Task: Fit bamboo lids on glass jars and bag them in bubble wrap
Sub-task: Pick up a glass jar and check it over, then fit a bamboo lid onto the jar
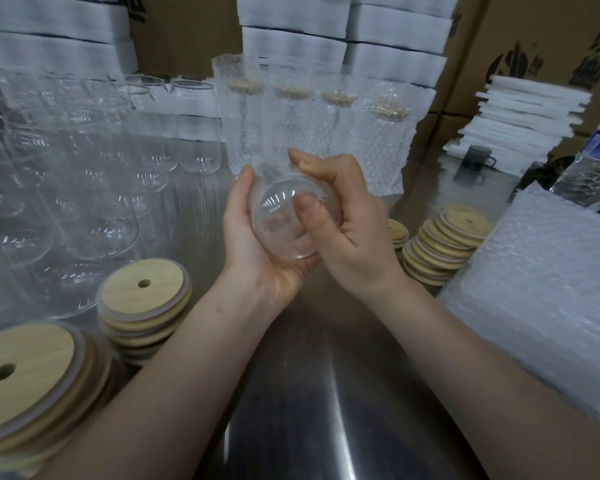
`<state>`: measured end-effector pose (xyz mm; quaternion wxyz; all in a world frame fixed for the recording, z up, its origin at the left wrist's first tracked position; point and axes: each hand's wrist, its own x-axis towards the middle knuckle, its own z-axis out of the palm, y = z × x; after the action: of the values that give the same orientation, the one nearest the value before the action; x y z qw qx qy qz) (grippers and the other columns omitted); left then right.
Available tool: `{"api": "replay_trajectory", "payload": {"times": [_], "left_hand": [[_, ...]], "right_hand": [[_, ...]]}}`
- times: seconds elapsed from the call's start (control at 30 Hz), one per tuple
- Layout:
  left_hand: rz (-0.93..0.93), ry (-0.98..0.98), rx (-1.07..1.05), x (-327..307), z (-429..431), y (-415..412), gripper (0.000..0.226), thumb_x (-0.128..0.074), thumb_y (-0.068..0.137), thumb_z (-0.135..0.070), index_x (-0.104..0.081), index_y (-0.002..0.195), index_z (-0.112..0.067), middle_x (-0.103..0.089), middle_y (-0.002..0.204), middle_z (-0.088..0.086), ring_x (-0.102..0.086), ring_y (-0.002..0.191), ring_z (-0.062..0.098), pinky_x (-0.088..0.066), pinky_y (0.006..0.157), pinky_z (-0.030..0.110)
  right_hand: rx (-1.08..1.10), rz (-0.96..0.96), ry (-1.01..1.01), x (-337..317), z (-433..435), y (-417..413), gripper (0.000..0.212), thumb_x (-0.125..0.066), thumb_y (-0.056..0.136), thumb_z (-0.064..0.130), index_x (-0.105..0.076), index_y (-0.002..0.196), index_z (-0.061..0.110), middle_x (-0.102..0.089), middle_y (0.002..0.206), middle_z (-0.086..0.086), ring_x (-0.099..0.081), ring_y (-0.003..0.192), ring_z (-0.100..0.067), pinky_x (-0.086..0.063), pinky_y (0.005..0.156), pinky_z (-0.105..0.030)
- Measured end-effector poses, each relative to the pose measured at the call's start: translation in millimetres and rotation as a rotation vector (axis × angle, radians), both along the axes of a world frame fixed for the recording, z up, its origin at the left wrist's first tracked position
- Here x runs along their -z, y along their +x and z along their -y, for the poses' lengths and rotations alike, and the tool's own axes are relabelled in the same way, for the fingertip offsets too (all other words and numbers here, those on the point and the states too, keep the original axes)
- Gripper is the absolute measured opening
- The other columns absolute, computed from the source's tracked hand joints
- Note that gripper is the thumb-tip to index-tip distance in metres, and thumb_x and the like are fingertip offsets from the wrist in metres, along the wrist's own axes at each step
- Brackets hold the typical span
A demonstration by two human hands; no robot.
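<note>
Steel worktable [326,393] is gleaming under a person's forearms as both hands are holding a clear glass jar [280,216] above its middle, the left hand [253,244] cupping it from below, the right hand [350,233] curling round it, bamboo lids [146,292] stacked either side.

plastic water bottle [591,161] at 3 o'clock, dark mug [476,157] just left of it. white foam sheet stacks [523,112] and cardboard boxes [534,32] from 12 to 2. steel table [326,393] at 6.

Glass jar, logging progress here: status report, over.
Both hands grip the glass jar, left hand cupping, right hand thumb on base. Lid: cannot tell. Lid stacks alongside, not blocking.
</note>
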<state>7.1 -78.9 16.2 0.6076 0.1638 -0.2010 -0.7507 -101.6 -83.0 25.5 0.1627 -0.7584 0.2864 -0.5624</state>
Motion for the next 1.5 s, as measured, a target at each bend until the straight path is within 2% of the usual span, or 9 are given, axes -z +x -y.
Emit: {"api": "replay_trajectory", "payload": {"times": [0.23,0.43,0.53,0.6,0.67,0.83,1.03,1.37,1.5], "left_hand": [[0.117,0.008,-0.047,1.7,0.4,2.8,0.071,-0.047,0.086,-0.067,-0.073,0.099,-0.002,-0.073,0.097,0.018,-0.074,0.080,0.031,-0.060,0.063,0.036],[0.286,0.014,-0.245,-4.3,0.5,4.7,0.076,-0.052,0.086,-0.066,-0.054,0.131,-0.005,-0.068,0.103,0.014,-0.072,0.078,0.029,-0.057,0.069,0.040],[0.468,0.002,-0.406,-7.3,-0.4,3.0,0.050,-0.054,0.088,-0.062,-0.052,0.118,-0.022,-0.067,0.104,0.015,-0.072,0.062,0.028,-0.057,0.056,0.039],[0.550,-0.035,-0.499,-7.3,-2.6,-0.5,0.046,-0.059,0.085,-0.061,-0.052,0.114,-0.026,-0.065,0.110,0.013,-0.073,0.065,0.025,-0.058,0.052,0.040],[0.679,-0.094,-0.607,-4.0,-2.6,-1.7,0.072,-0.062,0.074,-0.066,-0.047,0.129,-0.022,-0.061,0.116,0.008,-0.073,0.079,0.023,-0.060,0.060,0.047],[1.064,-0.165,-0.788,6.3,3.6,2.6,0.094,-0.049,0.065,-0.081,-0.032,0.143,-0.030,-0.059,0.105,-0.016,-0.069,0.088,0.016,-0.053,0.089,0.051],[1.178,-0.161,-0.829,13.5,8.7,7.2,0.093,-0.061,0.071,-0.069,-0.029,0.146,-0.025,-0.051,0.133,-0.010,-0.049,0.125,0.014,-0.039,0.108,0.044],[1.276,-0.156,-0.944,20.5,16.9,17.8,0.094,-0.081,0.076,-0.036,-0.026,0.150,-0.020,-0.039,0.150,-0.002,-0.038,0.137,0.022,-0.032,0.113,0.049],[1.295,-0.137,-0.969,20.2,18.8,18.2,0.097,-0.081,0.077,-0.033,-0.023,0.153,-0.016,-0.035,0.148,0.008,-0.038,0.138,0.022,-0.031,0.114,0.048]], "right_hand": [[-0.008,0.126,-0.042,7.2,10.0,1.8,0.027,-0.034,0.102,0.022,-0.057,0.105,0.008,-0.068,0.121,-0.014,-0.067,0.112,-0.017,-0.051,0.095,-0.028],[0.278,0.253,0.208,9.7,27.5,-13.3,0.035,-0.057,0.099,0.029,-0.069,0.070,0.015,-0.072,0.079,-0.011,-0.069,0.080,-0.020,-0.052,0.076,-0.034],[0.550,-0.048,0.254,12.0,37.6,-29.0,0.034,-0.051,0.101,0.031,-0.065,0.071,0.023,-0.066,0.072,0.004,-0.057,0.072,-0.006,-0.042,0.070,-0.027],[0.723,-0.406,0.273,14.9,45.2,-36.7,0.025,-0.044,0.101,0.024,-0.065,0.114,0.018,-0.067,0.112,-0.005,-0.058,0.106,-0.014,-0.039,0.101,-0.039],[0.833,-0.742,0.418,18.0,51.0,-40.5,0.053,-0.041,0.099,0.024,-0.030,0.150,0.013,-0.043,0.146,-0.019,-0.037,0.137,-0.035,-0.012,0.119,-0.052],[0.884,-1.055,0.583,24.3,51.8,-38.4,0.061,-0.044,0.093,0.022,-0.022,0.150,0.011,-0.049,0.136,-0.026,-0.042,0.130,-0.043,-0.002,0.120,-0.056],[0.818,-0.939,0.488,23.4,52.1,-40.8,0.028,-0.048,0.092,0.005,-0.048,0.120,0.008,-0.044,0.126,-0.017,-0.039,0.119,-0.038,-0.038,0.091,-0.043],[0.736,-0.887,0.471,28.3,59.3,-43.8,0.034,-0.043,0.100,0.030,-0.054,0.128,0.014,-0.058,0.123,-0.015,-0.046,0.119,-0.039,-0.039,0.092,-0.042],[0.588,-0.494,0.433,24.5,56.5,-35.8,0.034,-0.043,0.101,0.036,-0.059,0.126,0.019,-0.065,0.112,-0.006,-0.056,0.111,-0.029,-0.042,0.090,-0.036]]}}
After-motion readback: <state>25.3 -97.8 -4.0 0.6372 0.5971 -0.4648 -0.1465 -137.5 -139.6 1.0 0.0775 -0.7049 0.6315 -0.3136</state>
